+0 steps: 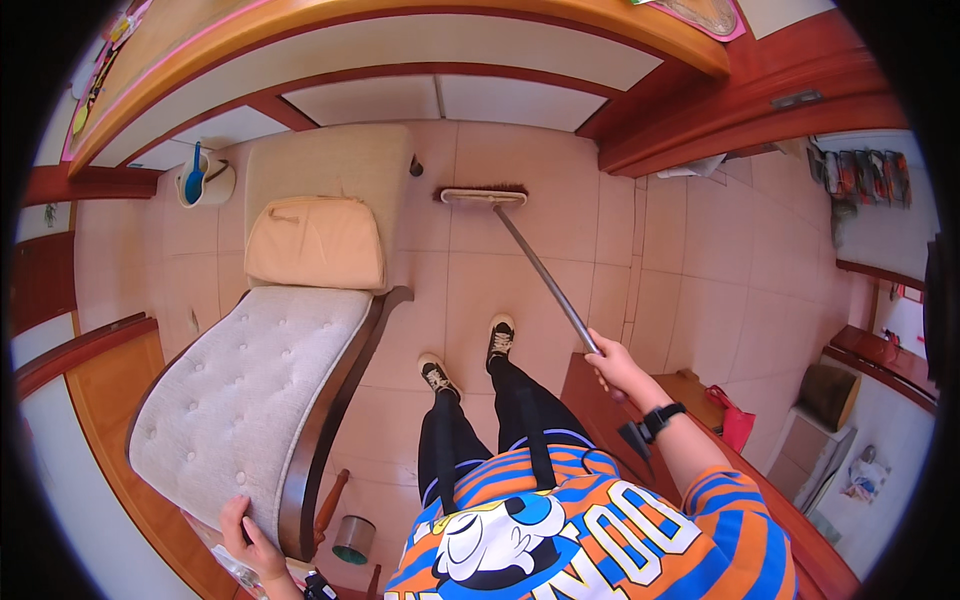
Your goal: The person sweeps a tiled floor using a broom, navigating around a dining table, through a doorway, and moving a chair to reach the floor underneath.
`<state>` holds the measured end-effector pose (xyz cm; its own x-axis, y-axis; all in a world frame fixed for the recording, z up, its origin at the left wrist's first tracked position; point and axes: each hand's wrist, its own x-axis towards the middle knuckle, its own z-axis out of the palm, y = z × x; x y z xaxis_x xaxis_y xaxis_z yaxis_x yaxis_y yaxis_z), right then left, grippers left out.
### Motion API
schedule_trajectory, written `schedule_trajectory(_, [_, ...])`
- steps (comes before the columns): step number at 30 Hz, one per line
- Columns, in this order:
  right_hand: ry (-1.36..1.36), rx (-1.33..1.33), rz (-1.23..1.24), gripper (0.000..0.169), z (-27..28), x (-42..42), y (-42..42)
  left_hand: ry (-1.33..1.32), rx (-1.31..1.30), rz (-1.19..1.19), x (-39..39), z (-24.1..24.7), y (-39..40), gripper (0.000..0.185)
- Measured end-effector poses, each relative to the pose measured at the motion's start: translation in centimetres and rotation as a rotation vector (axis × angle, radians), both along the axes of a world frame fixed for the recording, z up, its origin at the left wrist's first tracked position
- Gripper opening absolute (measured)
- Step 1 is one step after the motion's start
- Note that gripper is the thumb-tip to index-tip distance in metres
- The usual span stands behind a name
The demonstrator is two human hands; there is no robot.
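The metal handle of a push broom [545,276] is in my right hand [613,367], gripped close to its lower end in the picture. Its wide head with dark bristles [484,196] lies on the tiled floor ahead of my feet. My left hand [251,541] is at the top edge of a button-tufted chair back [247,375], fingers bent; whether they press on the fabric I cannot tell. A folded peach-coloured cloth or cushion [315,244] rests on the chair's beige seat [330,157].
A white bucket with a blue scoop [196,176] stands left of the chair. Low cabinets [360,99] run along the far side. Near the chair's back are a metal bin [353,540] and a wooden leg [331,504]. A red bag [731,424] lies at right, beyond a red wooden panel [600,390].
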<state>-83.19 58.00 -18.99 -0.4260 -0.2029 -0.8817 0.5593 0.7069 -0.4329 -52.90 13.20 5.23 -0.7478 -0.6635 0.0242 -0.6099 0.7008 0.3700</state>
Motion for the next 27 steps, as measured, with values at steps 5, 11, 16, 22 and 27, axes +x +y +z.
schedule_trajectory(5, [-0.024, -0.087, -0.126, 0.056, 1.3, -1.6, -0.1, 0.027, 0.012, 0.008, 0.7, -0.4, -0.1, 0.021])
schedule_trajectory(11, [0.237, -0.069, 0.033, 0.053, -5.7, -8.5, -3.7, 0.033, 0.014, 0.013, 0.3, -0.4, -0.1, 0.021])
schedule_trajectory(16, [0.311, -0.025, 0.161, 0.053, -8.5, -6.9, -4.4, 0.046, -0.001, 0.012, 0.3, -0.4, 0.0, 0.02])
schedule_trajectory(22, [0.137, 0.095, 0.259, 0.051, -3.8, 3.9, 1.4, 0.009, -0.04, 0.012, 0.0, -0.1, 0.4, 0.019])
schedule_trajectory(27, [-0.081, 0.125, 0.19, 0.054, 3.2, 8.6, 4.5, 0.054, -0.014, 0.007, 0.4, -0.3, 0.4, 0.02])
